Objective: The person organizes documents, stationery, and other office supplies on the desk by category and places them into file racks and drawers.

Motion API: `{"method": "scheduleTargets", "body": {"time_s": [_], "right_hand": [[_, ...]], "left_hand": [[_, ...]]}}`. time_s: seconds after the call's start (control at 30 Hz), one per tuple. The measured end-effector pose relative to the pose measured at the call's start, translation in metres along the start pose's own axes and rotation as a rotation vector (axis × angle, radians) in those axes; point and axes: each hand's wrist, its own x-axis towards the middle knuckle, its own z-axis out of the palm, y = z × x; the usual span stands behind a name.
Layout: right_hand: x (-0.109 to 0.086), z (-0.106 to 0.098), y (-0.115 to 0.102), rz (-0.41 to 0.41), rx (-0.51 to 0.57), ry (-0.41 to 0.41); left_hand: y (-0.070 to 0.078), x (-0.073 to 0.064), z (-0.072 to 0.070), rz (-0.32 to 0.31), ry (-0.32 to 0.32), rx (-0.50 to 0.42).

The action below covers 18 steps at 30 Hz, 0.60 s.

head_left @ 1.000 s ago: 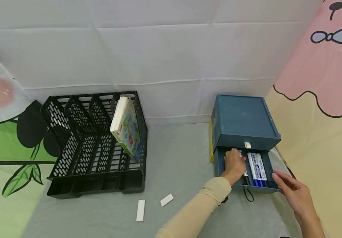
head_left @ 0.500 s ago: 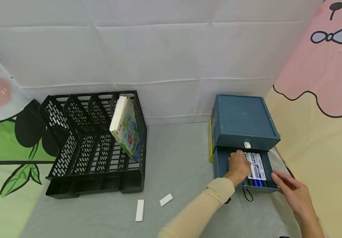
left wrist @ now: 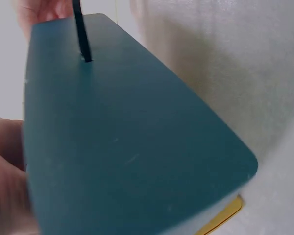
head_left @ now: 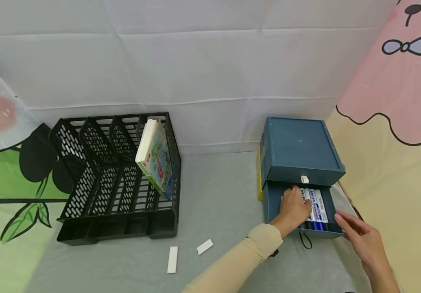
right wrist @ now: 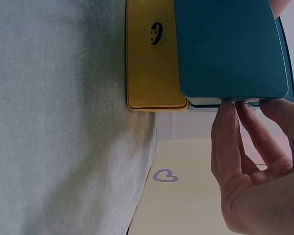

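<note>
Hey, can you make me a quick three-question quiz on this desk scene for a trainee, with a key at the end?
1. Multiple choice: which hand is inside the open drawer with the markers?
A) Left
B) Right

2. True or false: the book is at the right end of the black rack in the head view.

3. Short answer: how many white strips lie on the table?

Key:
1. A, the left hand.
2. True.
3. Two.
</note>
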Motion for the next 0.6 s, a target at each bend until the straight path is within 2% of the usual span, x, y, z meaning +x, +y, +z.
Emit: {"method": "scheduleTargets", "body": {"time_s": [0.1, 0.23, 0.47, 0.6], "right_hand": [[0.001, 0.000, 0.000, -0.015, 0.004, -0.002], [0.001, 0.000, 0.000, -0.019, 0.018, 0.002], [0.000, -0.001, 0.000, -0.032, 0.009, -0.004], [-0.001, -0.001, 0.001, -0.033, 0.008, -0.010]], "left_hand": [[-0.002, -0.006, -0.008, 0.092, 0.011, 0.033], [-0.001, -0.015, -0.017, 0.197, 0.051, 0.132], [0.006, -0.026, -0.033, 0.262, 0.084, 0.310], [0.008, -0.029, -0.043, 0.357, 0.111, 0.375]]}}
